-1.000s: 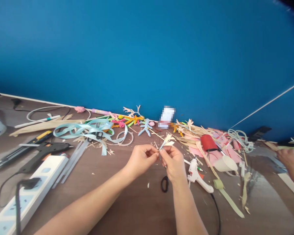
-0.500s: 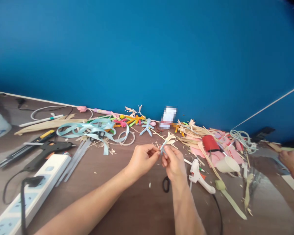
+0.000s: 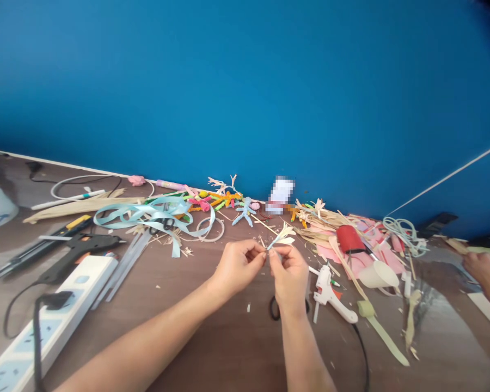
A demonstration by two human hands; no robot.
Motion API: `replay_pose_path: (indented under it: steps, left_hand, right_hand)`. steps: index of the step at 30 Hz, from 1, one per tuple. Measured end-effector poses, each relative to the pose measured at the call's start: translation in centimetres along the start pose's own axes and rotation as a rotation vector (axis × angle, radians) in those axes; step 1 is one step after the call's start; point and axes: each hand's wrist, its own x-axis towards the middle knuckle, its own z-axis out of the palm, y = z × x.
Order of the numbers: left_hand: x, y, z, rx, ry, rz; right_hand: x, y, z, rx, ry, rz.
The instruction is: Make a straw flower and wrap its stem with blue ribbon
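Note:
A small craft flower [image 3: 285, 234] of cream strips with a light blue wrapped stem [image 3: 273, 242] stands tilted to the right between my hands. My left hand [image 3: 240, 268] pinches the lower end of the stem with thumb and forefinger. Close beside it, my right hand [image 3: 288, 272] is closed on the stem too, its fingertips nearly touching the left ones. Partly covered by my right wrist are the black handles of scissors [image 3: 274, 309]. The exact spot where each fingertip meets the stem is too small to make out.
At right lie a white glue gun [image 3: 330, 294], a red spool [image 3: 349, 239] and a white cup [image 3: 379, 274]. Blue ribbon [image 3: 141, 219], a black glue gun [image 3: 79, 251] and a power strip [image 3: 61, 326] are at left. Another person's hand [image 3: 488, 275] is at far right.
My right hand has turned and shifted slightly, and more of the blue stem shows. The flower head has tipped a little to the right. My left hand stays nearly in place.

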Motion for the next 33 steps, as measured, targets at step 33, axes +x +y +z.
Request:
replay_pose_path:
  steps: [33]
  left_hand:
    - [1.4,0.5,-1.1,-0.337,-0.167,-0.334]
  right_hand:
    - [1.8,-0.3,-1.4,-0.170,-0.361,0.084]
